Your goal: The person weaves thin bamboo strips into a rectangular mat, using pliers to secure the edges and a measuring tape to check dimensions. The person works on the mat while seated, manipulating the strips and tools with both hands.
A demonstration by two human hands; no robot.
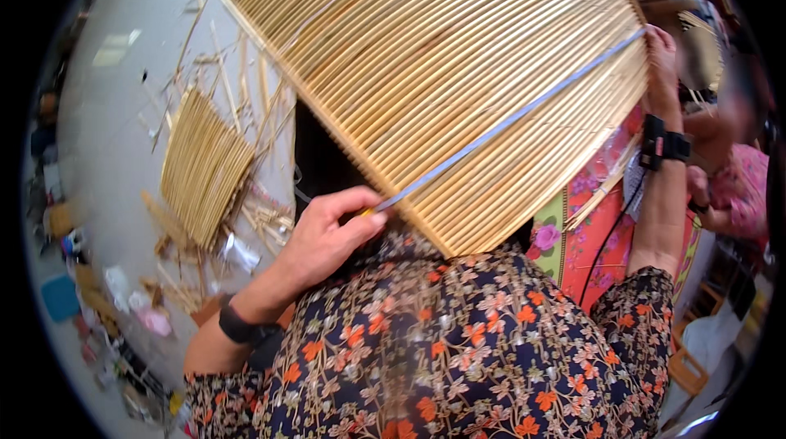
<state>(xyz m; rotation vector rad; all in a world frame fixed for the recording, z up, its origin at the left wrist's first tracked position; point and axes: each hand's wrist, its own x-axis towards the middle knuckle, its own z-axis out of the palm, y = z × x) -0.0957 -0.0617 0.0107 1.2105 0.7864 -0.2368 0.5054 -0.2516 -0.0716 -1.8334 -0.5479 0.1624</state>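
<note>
A large panel of thin, closely spaced bamboo sticks (483, 95) lies slanted in front of my torso, framed along its edges by strips. Across it, from the near left edge to the right edge, stretches a flat blue-grey measuring tape (516, 117). My left hand (334, 230) pinches the tape's near end between thumb and forefinger, where a bit of yellow shows. At the panel's right edge, my right hand (661, 63) is closed around the rim at the tape's far end. Its fingertips are partly hidden.
A smaller slatted bamboo panel (205, 167) lies on the floor (115, 124) at left, among loose sticks and scraps. On the right is a red and green floral cloth (602, 230) with a black cable over it. Another person in a pink top (741, 193) sits at far right.
</note>
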